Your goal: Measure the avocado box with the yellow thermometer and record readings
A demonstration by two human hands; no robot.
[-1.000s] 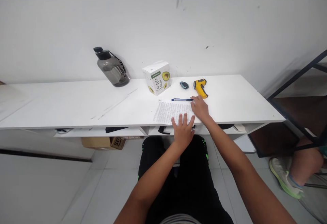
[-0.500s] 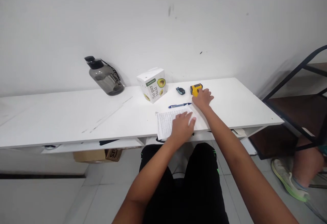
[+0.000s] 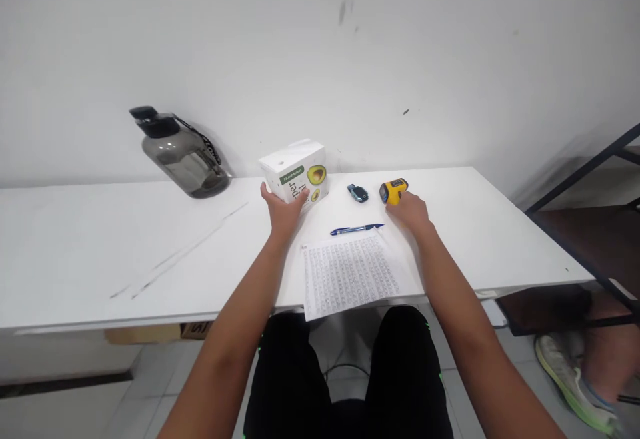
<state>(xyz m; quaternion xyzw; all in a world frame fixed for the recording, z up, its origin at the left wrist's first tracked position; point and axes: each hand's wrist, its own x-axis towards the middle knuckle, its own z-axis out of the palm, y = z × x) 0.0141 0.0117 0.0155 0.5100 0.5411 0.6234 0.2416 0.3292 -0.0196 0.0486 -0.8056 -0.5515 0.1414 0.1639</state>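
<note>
My left hand (image 3: 285, 214) is closed round the lower front of a white meal box (image 3: 295, 171) with avocado pictures, thumb and fingers on opposite sides. The box stands on the white table. My right hand (image 3: 410, 214) is curled at the near end of a small yellow-and-black device (image 3: 394, 190), whose exact kind I cannot make out; some fingers are hidden. Between the hands lie a dark watch-like item (image 3: 357, 193) and a blue pen (image 3: 357, 229). Nearer to me, a sheet of paper (image 3: 347, 275) covered in rows of writing hangs slightly over the table edge.
A grey translucent bottle (image 3: 185, 159) with a black cap stands at the left by the wall. The white table (image 3: 150, 239) runs along the wall. A black metal frame (image 3: 585, 172) and another person's shoe (image 3: 575, 385) are at the right.
My left hand has moved from the paper up and left to the box and taken hold of it. My right hand stays at the yellow device. The view has shifted slightly.
</note>
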